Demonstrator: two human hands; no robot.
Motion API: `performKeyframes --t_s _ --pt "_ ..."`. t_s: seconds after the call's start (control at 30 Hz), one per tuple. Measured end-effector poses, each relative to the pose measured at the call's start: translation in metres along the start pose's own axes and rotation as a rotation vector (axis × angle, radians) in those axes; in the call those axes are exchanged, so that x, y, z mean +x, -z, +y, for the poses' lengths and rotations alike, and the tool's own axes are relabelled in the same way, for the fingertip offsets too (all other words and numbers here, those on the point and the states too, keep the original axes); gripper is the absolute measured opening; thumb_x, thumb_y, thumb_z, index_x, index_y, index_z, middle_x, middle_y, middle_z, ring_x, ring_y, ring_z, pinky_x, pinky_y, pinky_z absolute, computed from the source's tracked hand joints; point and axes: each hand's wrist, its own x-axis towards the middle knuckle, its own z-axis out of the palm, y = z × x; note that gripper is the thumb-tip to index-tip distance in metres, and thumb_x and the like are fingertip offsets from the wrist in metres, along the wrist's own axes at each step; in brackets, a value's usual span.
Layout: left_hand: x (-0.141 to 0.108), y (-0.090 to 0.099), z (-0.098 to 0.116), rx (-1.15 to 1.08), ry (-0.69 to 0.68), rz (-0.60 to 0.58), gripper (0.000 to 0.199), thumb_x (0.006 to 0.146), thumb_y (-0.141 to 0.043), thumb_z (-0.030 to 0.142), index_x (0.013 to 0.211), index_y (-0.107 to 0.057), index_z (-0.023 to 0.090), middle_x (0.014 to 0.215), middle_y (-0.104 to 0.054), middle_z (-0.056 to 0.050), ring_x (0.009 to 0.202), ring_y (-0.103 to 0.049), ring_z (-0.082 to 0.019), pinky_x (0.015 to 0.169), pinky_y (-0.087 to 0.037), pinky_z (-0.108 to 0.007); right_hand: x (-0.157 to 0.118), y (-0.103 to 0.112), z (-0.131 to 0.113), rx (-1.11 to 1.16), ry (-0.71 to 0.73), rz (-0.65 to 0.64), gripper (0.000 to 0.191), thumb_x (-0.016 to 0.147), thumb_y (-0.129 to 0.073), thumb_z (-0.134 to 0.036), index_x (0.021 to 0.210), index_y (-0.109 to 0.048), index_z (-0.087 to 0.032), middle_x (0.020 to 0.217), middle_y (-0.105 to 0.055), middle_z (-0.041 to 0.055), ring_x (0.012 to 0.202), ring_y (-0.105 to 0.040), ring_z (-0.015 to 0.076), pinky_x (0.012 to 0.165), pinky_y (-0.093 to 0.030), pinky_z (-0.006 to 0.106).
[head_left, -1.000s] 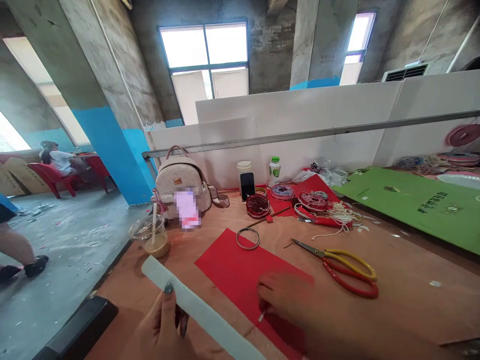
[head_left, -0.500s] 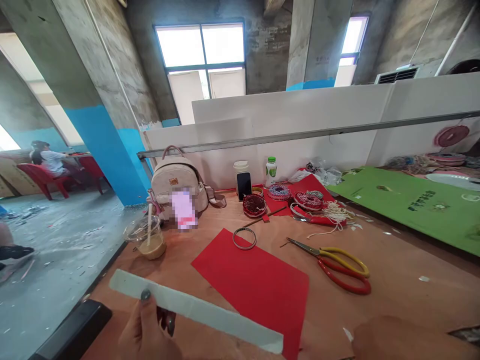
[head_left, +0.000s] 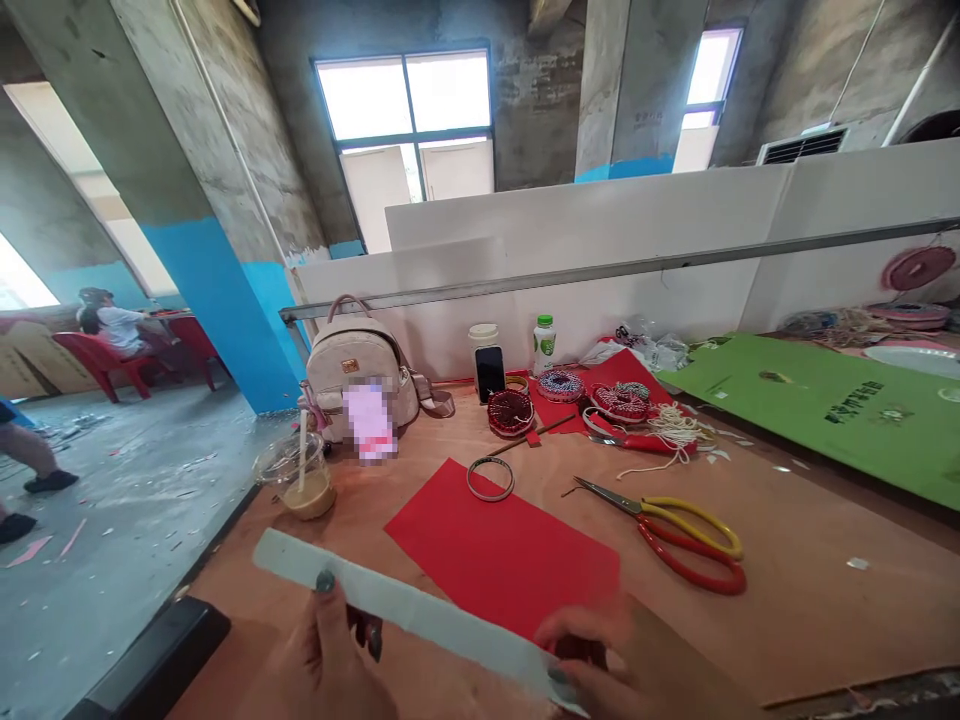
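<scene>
My left hand (head_left: 330, 665) grips a long pale strip, a ruler (head_left: 405, 610), near its left end, thumb on top. At the strip's right end my right hand (head_left: 637, 670) pinches it with fingertips, over the near edge of a red paper sheet (head_left: 502, 550) lying flat on the brown table (head_left: 825, 590). The ruler slants from upper left to lower right just above the table.
Scissors with yellow and red handles (head_left: 675, 530) lie right of the red sheet. A ring (head_left: 490, 478), woven discs (head_left: 511, 411), string (head_left: 675, 430), bottles, a phone (head_left: 490, 372), a backpack (head_left: 360, 385) and a drink cup (head_left: 300, 480) stand farther back. A green sheet (head_left: 832, 410) lies right. People are at far left.
My right hand left the red sheet, dropped out of view low right, then came back and took the ruler's right end. The ruler swung flatter and shifted slightly.
</scene>
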Motion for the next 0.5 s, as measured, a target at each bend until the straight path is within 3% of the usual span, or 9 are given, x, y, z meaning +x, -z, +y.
performKeyframes --t_s 0.07,0.13,0.2,0.27,0.4,0.43,0.5 --pt "-0.002 -0.002 -0.008 0.017 0.017 -0.135 0.063 0.077 -0.061 0.079 0.055 -0.056 0.020 0.045 -0.052 0.004 0.045 -0.049 -0.011 0.045 -0.038 -0.019 0.005 -0.006 -0.005 0.050 -0.029 0.020 0.023 0.086 -0.059 -0.030 0.095 -0.078 -0.022 0.084 -0.078 -0.0002 0.072 -0.066 0.0143 0.060 -0.038 0.022" --pt "-0.012 -0.010 -0.015 -0.004 0.026 -0.322 0.058 0.071 -0.070 0.078 0.065 -0.065 0.021 0.050 -0.057 0.003 0.050 -0.052 -0.013 0.051 -0.044 -0.021 0.008 -0.011 -0.008 0.094 -0.040 0.072 0.022 0.083 -0.058 -0.029 0.092 -0.075 -0.020 0.081 -0.076 -0.0001 0.071 -0.065 0.0138 0.059 -0.038 0.021" --pt "-0.031 -0.023 -0.020 -0.072 0.041 -0.468 0.049 0.072 -0.075 0.070 0.077 -0.071 0.021 0.060 -0.062 0.002 0.057 -0.056 -0.015 0.057 -0.047 -0.022 0.010 -0.015 -0.010 0.122 -0.053 0.122 0.022 0.084 -0.056 -0.033 0.092 -0.071 -0.018 0.078 -0.074 0.0009 0.072 -0.066 0.0153 0.058 -0.039 0.021" --pt "-0.053 -0.039 -0.024 -0.125 0.071 -0.582 0.051 0.073 -0.073 0.071 0.074 -0.071 0.020 0.061 -0.063 0.000 0.058 -0.057 -0.016 0.058 -0.049 -0.024 0.011 -0.019 -0.010 0.138 -0.052 0.136 0.022 0.085 -0.056 -0.036 0.092 -0.068 -0.018 0.078 -0.074 0.0017 0.072 -0.067 0.0169 0.059 -0.041 0.022" --pt "-0.074 -0.053 -0.033 -0.154 0.092 -0.636 0.053 0.077 -0.069 0.072 0.086 -0.074 0.020 0.061 -0.064 -0.002 0.056 -0.059 -0.017 0.056 -0.049 -0.025 0.007 -0.009 0.004 -0.049 0.008 0.103 0.019 0.085 -0.061 -0.036 0.089 -0.070 -0.021 0.088 -0.077 0.0043 0.081 -0.070 0.0208 0.070 -0.050 0.026" --pt "-0.074 -0.051 -0.035 -0.153 0.096 -0.626 0.053 0.080 -0.067 0.071 0.092 -0.074 0.020 0.064 -0.066 -0.002 0.056 -0.061 -0.017 0.055 -0.050 -0.025 0.005 0.000 0.011 -0.150 0.026 0.138 0.020 0.086 -0.060 -0.038 0.091 -0.072 -0.023 0.093 -0.078 0.0049 0.085 -0.071 0.0222 0.073 -0.051 0.028" --pt "-0.067 -0.044 -0.037 -0.120 0.093 -0.573 0.051 0.082 -0.065 0.069 0.101 -0.073 0.023 0.067 -0.068 -0.003 0.054 -0.062 -0.018 0.050 -0.049 -0.025 -0.001 0.026 0.028 -0.370 0.019 0.354 0.026 0.088 -0.057 -0.037 0.109 -0.070 -0.028 0.108 -0.077 0.0055 0.097 -0.072 0.0233 0.080 -0.055 0.030"
